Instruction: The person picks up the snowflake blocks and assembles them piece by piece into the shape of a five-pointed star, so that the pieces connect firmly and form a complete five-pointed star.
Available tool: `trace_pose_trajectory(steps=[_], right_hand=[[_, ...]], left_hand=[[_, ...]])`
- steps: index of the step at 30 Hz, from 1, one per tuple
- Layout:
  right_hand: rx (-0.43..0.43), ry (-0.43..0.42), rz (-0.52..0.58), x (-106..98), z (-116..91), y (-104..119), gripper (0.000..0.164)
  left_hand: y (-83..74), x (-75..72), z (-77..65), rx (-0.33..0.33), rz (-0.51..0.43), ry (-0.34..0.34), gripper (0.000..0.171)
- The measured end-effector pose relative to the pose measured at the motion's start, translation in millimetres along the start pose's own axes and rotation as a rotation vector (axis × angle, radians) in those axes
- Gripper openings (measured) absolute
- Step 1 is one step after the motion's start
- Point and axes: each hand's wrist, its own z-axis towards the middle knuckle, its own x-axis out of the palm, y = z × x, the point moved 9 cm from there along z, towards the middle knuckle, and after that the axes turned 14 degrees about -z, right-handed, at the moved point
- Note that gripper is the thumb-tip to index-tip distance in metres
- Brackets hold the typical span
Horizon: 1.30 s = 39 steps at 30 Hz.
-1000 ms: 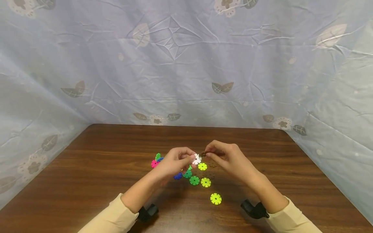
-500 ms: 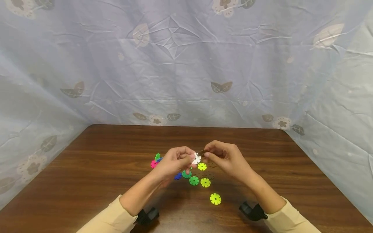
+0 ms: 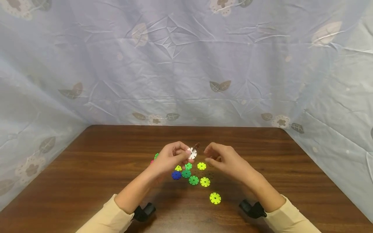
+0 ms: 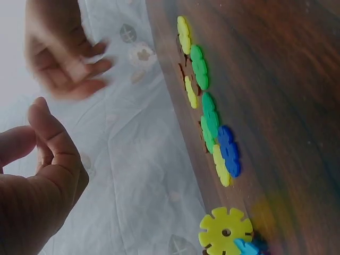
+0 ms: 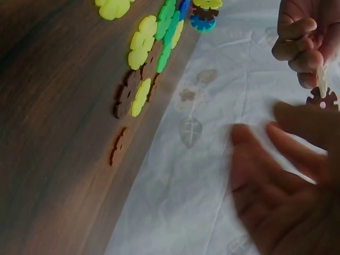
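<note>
A white notched plastic disc [image 3: 193, 154] is pinched between the thumb and fingers of my left hand [image 3: 170, 159], raised over the table. Joined to its upper edge is a brown notched disc [image 3: 197, 145], which the right wrist view shows slotted at an angle to the white one. My right hand [image 3: 228, 158] is a short way to the right, apart from the discs, its fingers loosely bent with nothing between them. It looks blurred in both wrist views. In the left wrist view, the left hand's own fingers hide the white disc.
Below the hands lie yellow [image 3: 215, 198], green [image 3: 193, 180] and blue [image 3: 176, 175] discs. Brown discs [image 5: 126, 95] blend into the wooden table [image 3: 102, 181]. Partly behind the left hand sit more coloured discs, one green [image 3: 156, 156]. A patterned cloth [image 3: 175, 81] surrounds the table.
My right hand has let go of the brown disc and drawn slightly away. The left hand has moved a little up and left, carrying the white disc with the brown one attached.
</note>
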Motion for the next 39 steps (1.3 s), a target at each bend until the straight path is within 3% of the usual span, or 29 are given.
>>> trace_pose_trajectory(steps=[4,7,11,15,20,25,28,33,36,39], right_hand=[[-0.003,0.252,-0.119,28.5,-2.2,-1.6,0.013],[0.042,0.354,-0.177,43.0,-4.5,-2.9,0.013],[0.132,0.402,-0.266,53.5,-6.9,-6.1,0.013],[0.17,0.429,-0.33,61.1,-7.7,-8.0,0.022],[0.151,0.422,-0.276,61.0,-7.8,-8.7,0.023],[0.021,0.291,-0.156,41.9,-1.2,-3.4,0.018],[-0.006,0.119,-0.123,19.2,3.3,-1.7,0.009],[0.005,-0.175,-0.042,-15.2,4.7,1.9,0.011],[0.004,-0.268,0.029,-26.0,3.1,5.4,0.008],[-0.008,-0.308,0.09,-30.9,1.9,7.8,0.008]], left_hand=[[0.4,-4.0,0.9,-0.007,0.01,-0.014,0.02],[2.5,-4.9,1.7,-0.019,0.006,-0.027,0.019],[2.9,-4.4,1.9,-0.025,0.003,-0.047,0.017],[2.3,-4.3,1.3,-0.028,0.005,-0.058,0.017],[2.7,-4.3,1.4,-0.018,0.01,-0.048,0.017],[5.3,-3.5,2.0,-0.023,0.028,-0.045,0.017],[5.8,-3.8,1.9,-0.02,0.048,-0.046,0.019],[6.2,-5.7,2.8,-0.02,0.059,-0.064,0.021],[6.6,-6.8,3.1,-0.027,0.055,-0.08,0.02],[6.9,-6.7,3.6,-0.036,0.05,-0.087,0.021]])
